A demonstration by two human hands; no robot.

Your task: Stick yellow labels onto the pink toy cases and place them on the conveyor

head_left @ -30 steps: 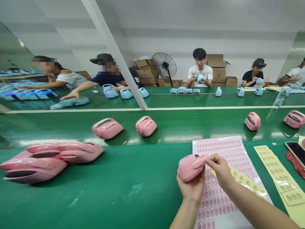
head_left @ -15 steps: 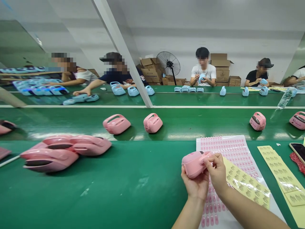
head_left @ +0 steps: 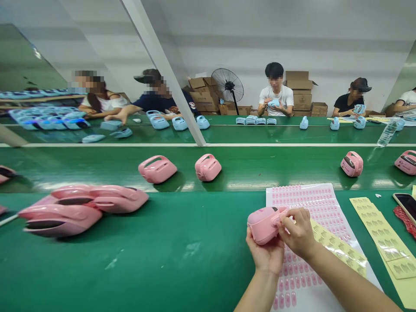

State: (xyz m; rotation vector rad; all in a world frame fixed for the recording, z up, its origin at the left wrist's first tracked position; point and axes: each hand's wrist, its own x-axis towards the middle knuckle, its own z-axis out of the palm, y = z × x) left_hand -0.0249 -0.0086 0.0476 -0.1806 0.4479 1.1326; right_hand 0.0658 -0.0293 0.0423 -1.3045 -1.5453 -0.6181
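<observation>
A pink plastic device (head_left: 262, 226) with a carrying handle is held above the green table, tilted so its handle side faces right. My left hand (head_left: 267, 255) cups it from below, fingers wrapped around its underside. At the handle end, my right hand (head_left: 300, 232) has thumb and forefinger pinched together against the pink shell; whatever they hold is too small to make out. Beneath both hands lies a white sheet (head_left: 325, 299) bearing rows of small pink oval stickers. A yellow label sheet (head_left: 342, 249) rests on it, partly covered by my right forearm.
Several pink devices lie piled at left (head_left: 61, 219). More, such as one pink device (head_left: 208, 167), stand along the green strip beyond. More yellow label sheets (head_left: 381, 232) and a phone (head_left: 406, 203) lie at right. Across the way, co-workers handle blue devices; a bottle (head_left: 386, 133) leans there.
My right hand has shifted slightly at the handle end, its fingers still pinched. The held device stays almost in place. Across the table, a co-worker's outstretched hand has moved among the blue pieces.
</observation>
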